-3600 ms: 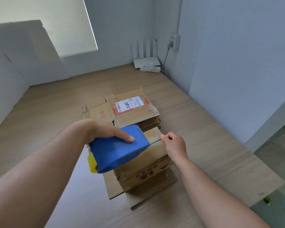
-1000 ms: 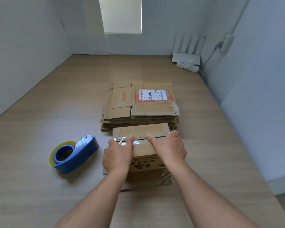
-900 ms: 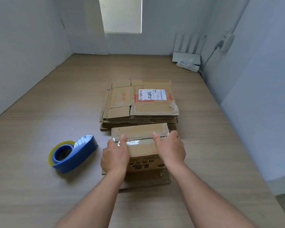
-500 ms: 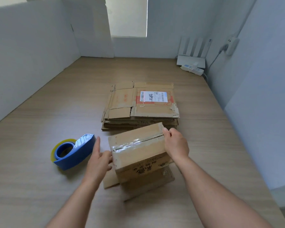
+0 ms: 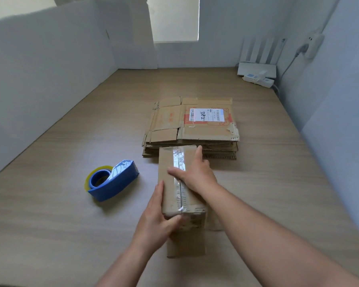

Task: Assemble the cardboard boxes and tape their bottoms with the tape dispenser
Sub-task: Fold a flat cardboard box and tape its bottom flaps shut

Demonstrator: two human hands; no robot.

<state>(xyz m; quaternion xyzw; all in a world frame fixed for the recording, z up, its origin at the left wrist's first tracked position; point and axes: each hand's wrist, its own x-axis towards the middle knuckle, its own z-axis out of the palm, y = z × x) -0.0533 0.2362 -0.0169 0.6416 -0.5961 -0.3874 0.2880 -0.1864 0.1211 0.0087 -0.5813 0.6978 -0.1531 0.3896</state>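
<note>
Box (image 5: 166,162) bottom-up on the table (image 5: 66,235), near the flat stack (image 5: 203,135). Right hand (image 5: 196,176) flat on the tape (image 5: 179,159), left hand (image 5: 153,221) clasping the near corner. Best rub firmly along the seam and down both ends. Dispenser (image 5: 112,182) idle, left.

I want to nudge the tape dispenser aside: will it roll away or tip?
The tape dispenser probably slides rather than rolls: its blue shell, not the round roll, seems to rest on the table. It likely feels light, being a thin shell around a tape roll. That smooth surface may let it skid.
</note>
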